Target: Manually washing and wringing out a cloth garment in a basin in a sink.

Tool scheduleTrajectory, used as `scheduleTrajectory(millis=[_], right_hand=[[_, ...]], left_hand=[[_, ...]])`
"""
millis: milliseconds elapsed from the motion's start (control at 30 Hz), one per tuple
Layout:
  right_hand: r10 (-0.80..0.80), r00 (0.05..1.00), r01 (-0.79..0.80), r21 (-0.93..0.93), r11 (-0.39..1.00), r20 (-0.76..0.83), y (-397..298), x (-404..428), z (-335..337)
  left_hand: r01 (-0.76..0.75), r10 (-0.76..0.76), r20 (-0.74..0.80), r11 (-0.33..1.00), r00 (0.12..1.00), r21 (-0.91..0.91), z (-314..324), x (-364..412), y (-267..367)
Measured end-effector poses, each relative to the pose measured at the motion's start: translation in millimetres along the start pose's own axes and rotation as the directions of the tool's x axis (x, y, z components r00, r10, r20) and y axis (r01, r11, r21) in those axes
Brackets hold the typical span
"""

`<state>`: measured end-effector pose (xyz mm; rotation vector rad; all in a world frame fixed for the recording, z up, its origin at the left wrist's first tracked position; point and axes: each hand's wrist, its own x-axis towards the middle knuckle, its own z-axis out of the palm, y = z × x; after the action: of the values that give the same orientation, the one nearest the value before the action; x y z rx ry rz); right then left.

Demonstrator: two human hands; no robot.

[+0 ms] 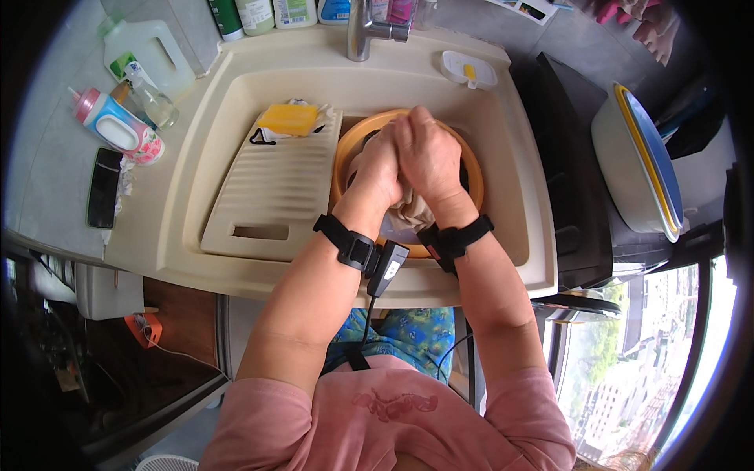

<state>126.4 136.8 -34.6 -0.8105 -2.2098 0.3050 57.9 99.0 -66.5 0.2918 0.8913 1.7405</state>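
Observation:
Both my hands meet over an orange plastic basin on the right side of a cream laundry sink. My left hand and my right hand are closed together around a wet beige cloth, whose folds hang below them into the basin. Dark fabric shows partly behind my hands; the rest of the basin's contents is hidden. At the left of the sink lies a ribbed washboard. A yellow bar of soap rests on a white cloth with black straps at the board's upper end.
A chrome faucet rises at the sink's back, with several bottles behind. A soap dish sits on the back right rim. A phone, a pink-and-blue bottle and a clear jug are at left. Stacked basins stand at right.

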Motion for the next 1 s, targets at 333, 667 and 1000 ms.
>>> scheduleTrajectory(millis=[333,667,1000], right_hand=[[0.233,0.966,-0.214,-0.158,0.964,0.11,37.4,8.0,3.0],[0.066,0.828,-0.488,0.658,0.574,0.557,64.0,-1.4,-8.4],[0.199,0.852,-0.523,0.782,0.34,0.483,42.6,7.3,-33.0]], left_hand=[[0.002,-0.006,-0.079,0.998,0.997,-0.059,-1.0,6.9,4.4],[-0.09,0.013,0.183,0.903,0.983,0.42,-17.2,2.5,19.7],[-0.281,0.099,0.323,0.76,0.941,0.585,-17.4,-4.6,21.7]])
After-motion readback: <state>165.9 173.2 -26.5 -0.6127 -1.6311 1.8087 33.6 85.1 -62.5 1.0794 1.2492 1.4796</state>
